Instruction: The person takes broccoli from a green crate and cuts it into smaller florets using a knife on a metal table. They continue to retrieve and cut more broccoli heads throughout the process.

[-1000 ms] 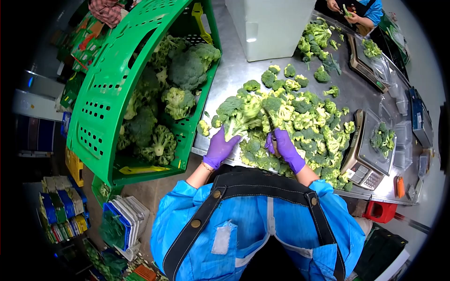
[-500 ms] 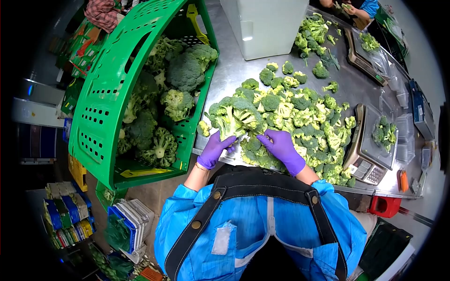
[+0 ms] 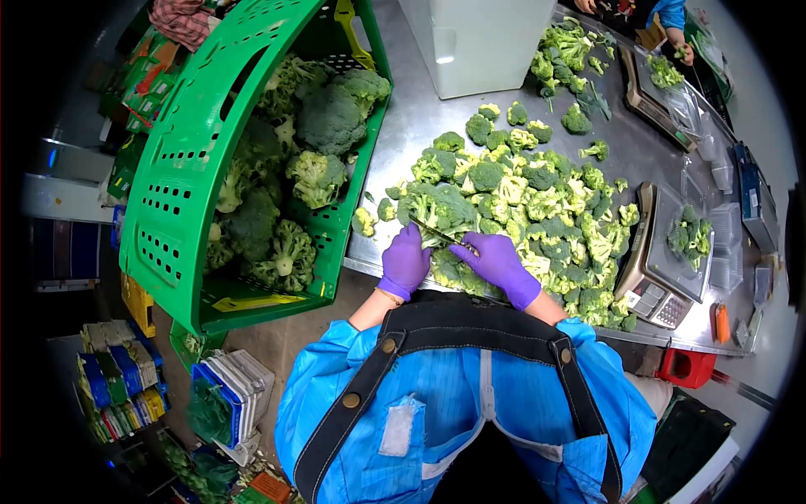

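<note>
Steel table [image 3: 403,143] runs across the upper frame, floor and stock to its left. Far left on the floor: stacked flat packs [image 3: 113,378], several piles, count unclear. One green crate [image 3: 180,160] leans against the table edge, full of whole broccoli; around eight heads show, more buried.

Left hand [image 3: 405,262], purple glove, is curled shut around the stem end of one broccoli head [image 3: 437,206], which rests at the near edge of the table against the pile. This hand has shifted right since half a second ago and now sits close beside the other hand. The head lies lower and flatter than a second ago, when it was lifted and blurred.

One knife [image 3: 441,233]: the blade points up-left into the base of the head. Half a second ago the blade did not show.

Right hand [image 3: 497,260], purple glove, is closed on the knife handle, fingers folded over it; earlier it lay flatter on the florets.

Cut floret pile [image 3: 554,214] spreads right of the hands, too many to count, about unchanged. One white tub [image 3: 478,42] stands behind it. Two scales: the near one [image 3: 651,290] carries a tray of florets, the far one [image 3: 646,105] sits at the top right. A co-worker's hand [image 3: 678,40] shows at the top right corner.
</note>
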{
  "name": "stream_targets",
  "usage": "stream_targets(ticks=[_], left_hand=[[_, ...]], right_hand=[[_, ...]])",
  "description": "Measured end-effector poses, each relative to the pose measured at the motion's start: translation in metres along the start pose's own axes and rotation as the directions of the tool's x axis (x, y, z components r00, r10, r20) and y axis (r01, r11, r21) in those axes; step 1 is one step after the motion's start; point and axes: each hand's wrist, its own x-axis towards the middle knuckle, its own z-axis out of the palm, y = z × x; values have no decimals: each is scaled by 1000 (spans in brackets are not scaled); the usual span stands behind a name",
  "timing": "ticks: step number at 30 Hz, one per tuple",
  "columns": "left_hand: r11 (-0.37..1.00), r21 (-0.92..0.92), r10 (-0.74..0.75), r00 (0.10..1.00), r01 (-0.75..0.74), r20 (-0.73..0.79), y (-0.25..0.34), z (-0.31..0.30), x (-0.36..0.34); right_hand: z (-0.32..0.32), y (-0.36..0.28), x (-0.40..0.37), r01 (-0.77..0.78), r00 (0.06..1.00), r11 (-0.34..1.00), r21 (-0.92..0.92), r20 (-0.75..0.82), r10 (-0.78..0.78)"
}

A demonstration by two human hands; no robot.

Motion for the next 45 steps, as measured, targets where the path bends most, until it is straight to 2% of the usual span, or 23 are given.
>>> stream_targets(ticks=[2, 8, 17, 19, 20, 23, 24, 25, 26, 27, 28, 29, 31, 32, 33, 34, 36, 37, 39, 41, 43, 44, 45], left_hand=[[996, -32, -81, 997, 82, 16, 5, -4, -1], [997, -51, -65, 998, 65, 2, 4, -1, -6], [996, -18, -87, 996, 87, 34, 11, 1, -7], [995, -21, -93, 994, 94, 50, 13, 1, -8], [997, 17, -70, 997, 69, 16, 13, 2, -8], [999, 16, -49, 999, 50, -19, 4, 5, -8], [995, -87, -45, 998, 40, -52, -2, 7, -8], [982, -188, -46, 996, 29, -83, -7, 12, -9], [924, -379, -112, 985, 56, -128, -9, 13, -8], [924, -379, -115, 985, 59, -127, -13, 14, -8], [517, -790, -302, 934, 330, 192, -19, 13, -5], [-84, -842, -262, 803, 534, 535, -24, 9, 0], [-308, -781, -168, 777, 543, 607, -43, 20, 2], [-449, -702, -51, 769, 552, 637, -54, 33, 2], [-573, -600, 70, 763, 559, 643, -59, 37, 5], [-573, -601, 71, 764, 558, 641, -61, 42, 6], [-708, -365, 226, 684, 604, 693, -57, 40, 9], [-708, -366, 226, 685, 604, 693, -54, 39, 10], [-671, -306, 395, 675, 675, 623, -42, 25, 13], [-599, -446, 353, 719, 665, 598, -33, 18, 12], [-6, -858, 38, 857, 514, 514, -11, -18, 14], [156, -873, -97, 887, 462, 452, -4, -30, 14], [154, -872, -97, 885, 465, 455, -5, -27, 14]], right_hand=[[4, 6, -3, -17, 1000, 1000, -18, 9, 17], [15, 14, -7, -67, 998, 994, -89, 0, 67], [32, 5, 22, -7, 998, 990, -140, -59, -1], [33, 4, 31, -58, 987, 969, -239, 131, 91], [34, 3, 31, -56, 987, 970, -236, 132, 89], [31, 8, 29, -99, 995, 988, 114, -12, 101], [41, 15, 27, -162, 981, 858, 487, -15, 193], [47, 24, 27, -160, 982, 861, 484, -11, 189], [48, 27, 27, -236, 940, 586, 775, 30, 339], [49, 30, 25, -246, 880, 212, 946, 126, 458], [49, 33, 24, -122, 885, 221, 968, 6, 465], [47, 36, 23, -122, 885, 220, 968, 5, 466], [40, 43, 18, -246, 886, 320, 915, 79, 457], [40, 50, 13, -224, 931, 421, 879, 66, 358], [31, 40, 11, -223, 932, 423, 878, 64, 358], [19, 29, 7, -225, 955, 564, 794, 65, 289], [8, 21, 4, -215, 976, 797, 565, 106, 189], [11, 24, 3, -214, 977, 797, 564, 105, 188], [17, 28, 1, -36, 998, 949, 313, -30, 48], [13, 28, -3, -41, 998, 957, 289, -37, 54], [5, 27, -5, -53, 997, 963, 264, -44, 67], [2, 27, -7, -28, 997, 969, 245, -56, 43], [-1, 25, -9, -4, 998, 974, 228, -67, 20]])
